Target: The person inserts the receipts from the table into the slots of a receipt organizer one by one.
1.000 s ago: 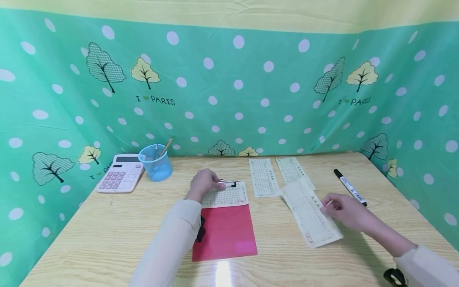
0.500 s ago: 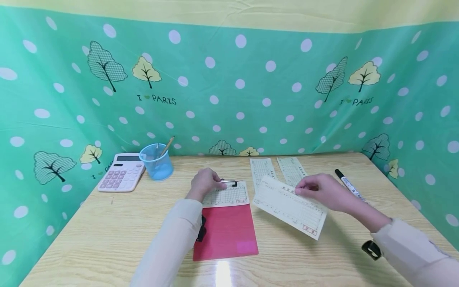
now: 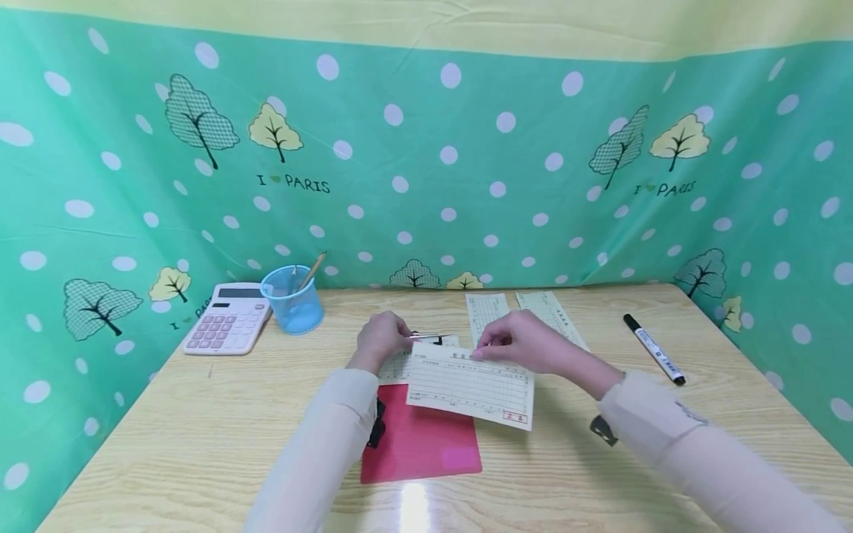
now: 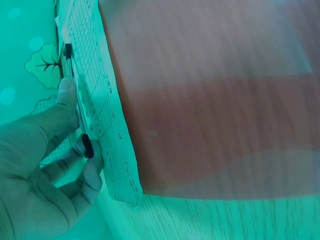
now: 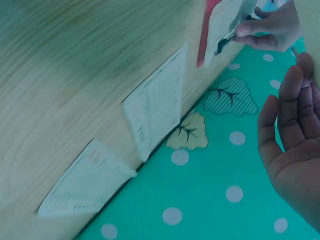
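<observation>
My left hand (image 3: pixel 383 340) pinches the metal clip (image 4: pixel 85 145) at the top of a red clipboard (image 3: pixel 426 455), thumb on one side and fingers on the other. Under the clip lies a printed paper slip (image 4: pixel 107 100). My right hand (image 3: pixel 523 344) pinches another printed slip (image 3: pixel 469 389) by its upper edge. This slip hangs tilted above the clipboard's right part and hides some of the slip below. In the right wrist view the right hand (image 5: pixel 295 135) shows its curled fingers.
Two more printed slips, one on the left (image 3: pixel 486 311) and one on the right (image 3: pixel 549 314), lie at the back. A black-capped marker (image 3: pixel 653 349) lies farther right. At the back left stand a calculator (image 3: pixel 226 322) and a blue mesh cup (image 3: pixel 293 303) with pencils. A patterned curtain (image 3: pixel 426 163) hangs behind.
My right hand has lifted a slip from the right side of the table, turned it sideways and carried it left over the clipboard. My left hand stays at the clip.
</observation>
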The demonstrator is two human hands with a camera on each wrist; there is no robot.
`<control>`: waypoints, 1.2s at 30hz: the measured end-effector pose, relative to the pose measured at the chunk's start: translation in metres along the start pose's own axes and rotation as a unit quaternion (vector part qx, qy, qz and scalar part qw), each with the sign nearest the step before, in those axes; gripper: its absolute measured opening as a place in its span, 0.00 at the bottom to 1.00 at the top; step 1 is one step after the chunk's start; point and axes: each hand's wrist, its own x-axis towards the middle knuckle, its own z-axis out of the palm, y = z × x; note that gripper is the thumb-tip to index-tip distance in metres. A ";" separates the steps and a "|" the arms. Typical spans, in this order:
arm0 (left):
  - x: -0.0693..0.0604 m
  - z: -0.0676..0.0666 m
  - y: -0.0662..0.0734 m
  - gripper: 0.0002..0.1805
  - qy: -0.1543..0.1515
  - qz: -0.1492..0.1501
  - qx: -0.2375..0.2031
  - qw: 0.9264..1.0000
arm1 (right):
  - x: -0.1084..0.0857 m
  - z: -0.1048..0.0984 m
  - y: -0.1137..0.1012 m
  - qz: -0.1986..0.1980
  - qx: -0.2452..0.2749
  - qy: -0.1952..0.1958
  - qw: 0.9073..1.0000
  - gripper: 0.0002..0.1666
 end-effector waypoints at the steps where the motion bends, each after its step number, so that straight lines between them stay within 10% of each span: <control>1: 0.000 0.000 0.000 0.07 0.000 0.001 -0.004 1.000 | 0.005 0.003 -0.001 -0.001 0.004 -0.003 1.000 0.05; 17: 0.002 0.000 -0.001 0.11 -0.002 0.008 -0.008 1.000 | 0.061 0.044 -0.003 -0.037 -0.019 -0.038 0.998 0.07; 36: 0.000 -0.001 0.001 0.11 -0.003 0.003 -0.017 1.000 | 0.088 0.078 -0.004 0.037 -0.115 -0.005 0.993 0.08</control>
